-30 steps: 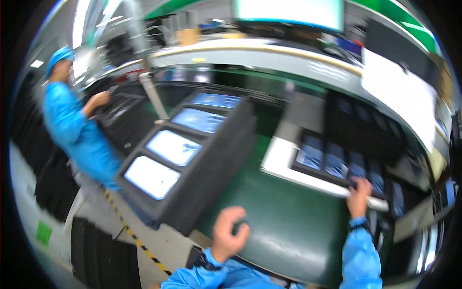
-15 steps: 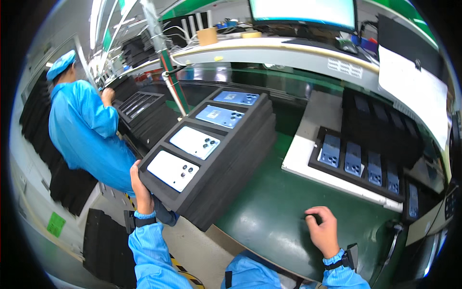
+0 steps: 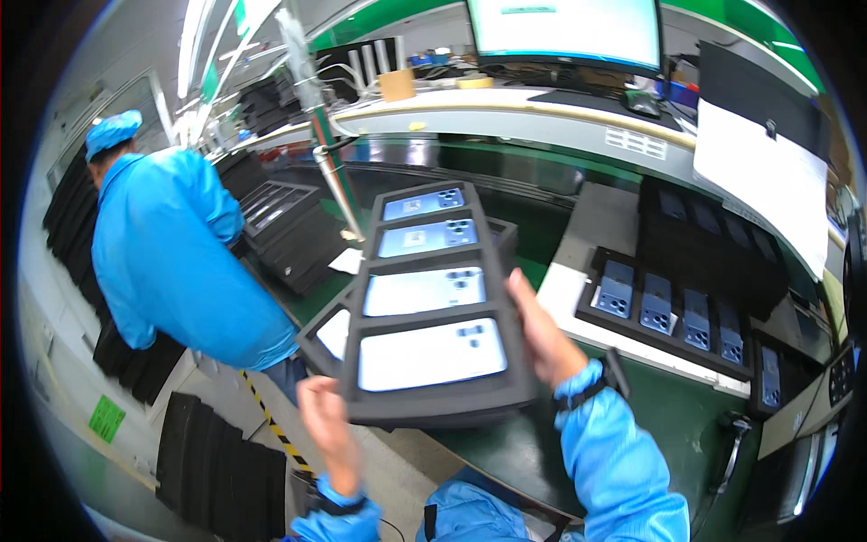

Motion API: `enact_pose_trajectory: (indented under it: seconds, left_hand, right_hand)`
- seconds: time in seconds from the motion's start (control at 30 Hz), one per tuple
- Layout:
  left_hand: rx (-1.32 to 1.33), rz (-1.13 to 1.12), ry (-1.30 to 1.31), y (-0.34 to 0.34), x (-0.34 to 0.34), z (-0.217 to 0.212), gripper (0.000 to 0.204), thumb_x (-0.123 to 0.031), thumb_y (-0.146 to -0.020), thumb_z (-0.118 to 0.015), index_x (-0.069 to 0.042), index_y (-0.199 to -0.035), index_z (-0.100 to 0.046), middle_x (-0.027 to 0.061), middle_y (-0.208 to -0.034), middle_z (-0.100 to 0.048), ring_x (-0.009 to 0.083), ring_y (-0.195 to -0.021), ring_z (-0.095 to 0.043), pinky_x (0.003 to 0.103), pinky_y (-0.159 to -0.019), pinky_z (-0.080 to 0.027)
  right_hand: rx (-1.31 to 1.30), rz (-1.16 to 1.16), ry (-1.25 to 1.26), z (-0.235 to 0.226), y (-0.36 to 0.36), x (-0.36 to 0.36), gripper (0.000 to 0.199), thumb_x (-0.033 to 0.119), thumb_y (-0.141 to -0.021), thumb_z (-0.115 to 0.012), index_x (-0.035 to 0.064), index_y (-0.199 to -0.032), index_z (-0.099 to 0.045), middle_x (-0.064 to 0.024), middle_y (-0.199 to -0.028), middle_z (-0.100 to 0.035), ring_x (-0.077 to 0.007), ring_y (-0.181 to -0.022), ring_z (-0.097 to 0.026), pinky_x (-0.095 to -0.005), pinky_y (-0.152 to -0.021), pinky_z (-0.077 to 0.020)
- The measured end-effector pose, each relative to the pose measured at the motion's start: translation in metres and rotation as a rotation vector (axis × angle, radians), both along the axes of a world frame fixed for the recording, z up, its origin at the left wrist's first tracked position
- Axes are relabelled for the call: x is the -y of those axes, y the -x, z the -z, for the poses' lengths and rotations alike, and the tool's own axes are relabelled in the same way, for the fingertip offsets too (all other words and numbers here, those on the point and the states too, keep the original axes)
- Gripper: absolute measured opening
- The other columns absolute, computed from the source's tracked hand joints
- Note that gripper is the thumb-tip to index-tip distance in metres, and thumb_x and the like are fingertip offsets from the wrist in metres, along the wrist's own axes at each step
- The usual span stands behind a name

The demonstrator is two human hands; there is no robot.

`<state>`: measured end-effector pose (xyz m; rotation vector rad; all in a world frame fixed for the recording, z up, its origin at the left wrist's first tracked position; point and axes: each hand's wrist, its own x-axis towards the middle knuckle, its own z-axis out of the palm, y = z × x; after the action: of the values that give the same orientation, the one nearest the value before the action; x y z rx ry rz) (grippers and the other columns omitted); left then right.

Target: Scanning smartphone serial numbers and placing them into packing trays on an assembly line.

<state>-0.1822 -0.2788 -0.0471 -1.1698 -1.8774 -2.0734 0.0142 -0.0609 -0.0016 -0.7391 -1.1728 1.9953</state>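
Lifted black tray (image 3: 433,307) hides most of the stack (image 3: 327,332) under it and left hand (image 3: 327,432) fingers. Co-worker's (image 3: 172,253) hands hidden behind own body.

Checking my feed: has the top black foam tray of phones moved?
Yes. The black foam tray is lifted off the stack, held by both hands above the green conveyor belt.

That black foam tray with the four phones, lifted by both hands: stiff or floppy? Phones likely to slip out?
The tray looks fairly stiff: held by the left hand and right hand, it shows no sag. The phones sit in recesses, so probably stay put unless tilted steeply.
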Motion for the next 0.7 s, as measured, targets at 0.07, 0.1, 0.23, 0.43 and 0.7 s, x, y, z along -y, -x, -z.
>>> enact_pose_trajectory:
  seconds: [0.07, 0.1, 0.23, 0.43, 0.7]
  left_hand:
    - [0.089, 0.103, 0.054, -0.063, 0.004, -0.008, 0.041, -0.034, -0.093, -0.061, -0.001, -0.115, -0.051, 0.0081, -0.105, -0.049, 0.0184, -0.098, -0.048, 0.034, -0.092, -0.042]
    - [0.152, 0.16, 0.099, -0.087, 0.002, -0.013, 0.049, -0.037, -0.091, -0.064, -0.001, -0.121, -0.049, 0.0087, -0.108, -0.048, 0.0195, -0.099, -0.049, 0.035, -0.093, -0.042]
    - [0.107, 0.077, 0.016, -0.08, 0.017, 0.012, 0.07, -0.044, -0.09, -0.066, 0.003, -0.137, -0.043, 0.0127, -0.121, -0.05, 0.0242, -0.11, -0.051, 0.038, -0.101, -0.04]
    - [0.287, 0.614, -0.034, -0.01, 0.055, 0.031, 0.08, -0.053, -0.085, -0.062, 0.01, -0.134, -0.056, 0.03, -0.148, -0.047, 0.0347, -0.134, -0.051, 0.039, -0.113, -0.036]
    - [0.225, 1.108, 0.028, -0.021, 0.008, 0.042, 0.078, -0.059, -0.084, -0.062, 0.009, -0.122, -0.065, 0.026, -0.133, -0.062, 0.033, -0.124, -0.061, 0.04, -0.107, -0.045]
  right_hand:
    - [-0.117, -0.189, -0.014, 0.01, 0.003, -0.063, 0.059, 0.051, -0.096, -0.058, 0.0006, -0.126, -0.062, -0.0159, -0.118, -0.069, -0.0233, -0.104, -0.066, -0.035, -0.091, -0.054]
    - [-0.192, -0.361, 0.11, 0.012, -0.009, -0.089, 0.055, 0.047, -0.096, -0.059, -0.0008, -0.123, -0.064, -0.016, -0.112, -0.072, -0.0254, -0.094, -0.071, -0.0356, -0.083, -0.0577]
    - [-0.2, -0.29, 0.233, 0.039, -0.007, -0.052, 0.046, 0.037, -0.094, -0.062, -0.0009, -0.12, -0.065, -0.0163, -0.105, -0.074, -0.0261, -0.087, -0.073, -0.0368, -0.08, -0.0601]
    - [-0.205, 0.186, -0.238, 0.068, -0.091, 0.113, 0.058, 0.025, -0.093, -0.061, -0.0011, -0.142, -0.043, -0.0131, -0.129, -0.059, -0.0229, -0.113, -0.061, -0.0353, -0.1, -0.0501]
    - [-0.36, 0.768, 0.15, 0.071, -0.213, 0.104, 0.077, 0.059, -0.098, -0.045, 0.0064, -0.153, -0.033, -0.0114, -0.139, -0.05, -0.0269, -0.125, -0.051, -0.0424, -0.101, -0.0451]
